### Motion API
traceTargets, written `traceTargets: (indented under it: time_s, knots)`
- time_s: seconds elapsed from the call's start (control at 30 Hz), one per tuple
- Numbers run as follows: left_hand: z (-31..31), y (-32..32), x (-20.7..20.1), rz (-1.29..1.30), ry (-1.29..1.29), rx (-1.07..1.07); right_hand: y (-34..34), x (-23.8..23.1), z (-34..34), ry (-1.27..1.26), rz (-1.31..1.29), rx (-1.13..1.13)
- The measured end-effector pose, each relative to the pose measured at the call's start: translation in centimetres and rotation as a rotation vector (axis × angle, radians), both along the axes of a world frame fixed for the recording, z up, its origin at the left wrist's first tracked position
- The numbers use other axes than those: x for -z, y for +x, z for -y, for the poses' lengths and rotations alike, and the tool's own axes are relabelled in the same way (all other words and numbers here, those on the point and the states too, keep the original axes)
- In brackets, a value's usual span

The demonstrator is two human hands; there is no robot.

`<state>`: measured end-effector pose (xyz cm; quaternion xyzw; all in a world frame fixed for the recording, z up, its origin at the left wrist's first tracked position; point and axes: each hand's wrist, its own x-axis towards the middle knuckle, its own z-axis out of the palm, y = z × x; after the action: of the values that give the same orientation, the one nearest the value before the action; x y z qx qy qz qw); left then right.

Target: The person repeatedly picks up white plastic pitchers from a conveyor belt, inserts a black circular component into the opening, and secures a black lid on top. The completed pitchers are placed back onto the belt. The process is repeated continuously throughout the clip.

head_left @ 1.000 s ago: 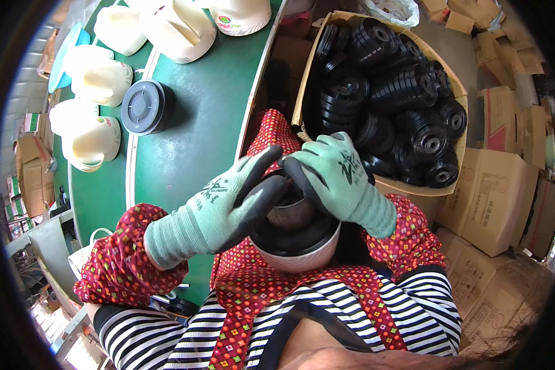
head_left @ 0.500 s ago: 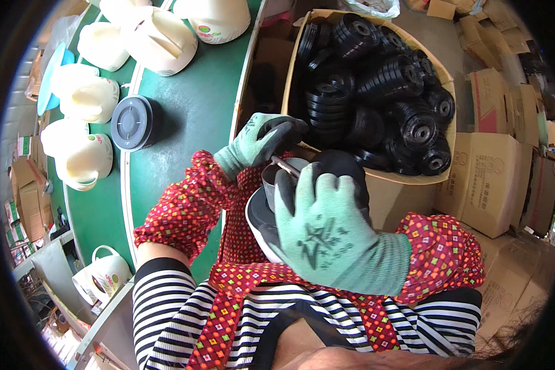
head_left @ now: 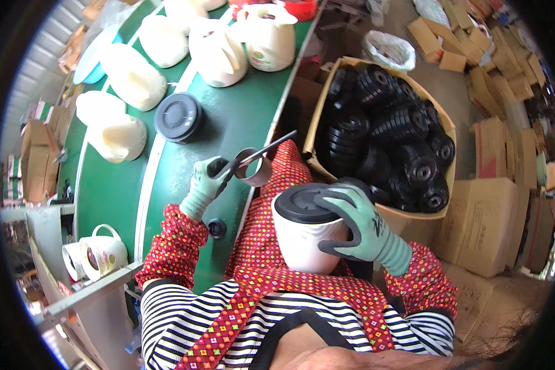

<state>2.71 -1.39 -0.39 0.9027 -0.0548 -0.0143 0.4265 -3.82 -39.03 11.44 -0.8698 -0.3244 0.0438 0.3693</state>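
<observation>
The right hand (head_left: 367, 231) closed its grip on a black lid (head_left: 308, 202) atop the white jug (head_left: 302, 243), probably light, stiff, smooth plastic, best held around the body. The left hand (head_left: 203, 185) gripped a metal tool (head_left: 253, 161). Beyond lay a spare lid (head_left: 179, 117) on the green tabletop (head_left: 240, 117); right, a lid-filled carton (head_left: 317, 120).

Both hands are covered by pale green gloves with dark grey palms: left hand (head_left: 205, 185), right hand (head_left: 359, 223). Sleeves (head_left: 171, 245) and apron (head_left: 271, 259) are patterned in red with small multicoloured diamonds; the shirt (head_left: 179, 317) is striped black and white. The held jug body (head_left: 302, 243) is cream-white, its lid (head_left: 307, 202) black. The small cup (head_left: 254, 168) is silver-grey, the tongs (head_left: 259, 154) dark. The conveyor belt (head_left: 240, 117) is green. Jugs on it (head_left: 132, 77) are cream. The box of lids (head_left: 391, 135) is brown cardboard, its contents black.
</observation>
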Motion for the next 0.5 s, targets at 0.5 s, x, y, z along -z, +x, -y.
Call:
traceTargets:
  time_s: [0.5]
  knots:
    - [-0.5,-14.0,-7.3,0.114,-0.214,0.310,5.1,2.9,-4.1,0.872,-0.553,0.562]
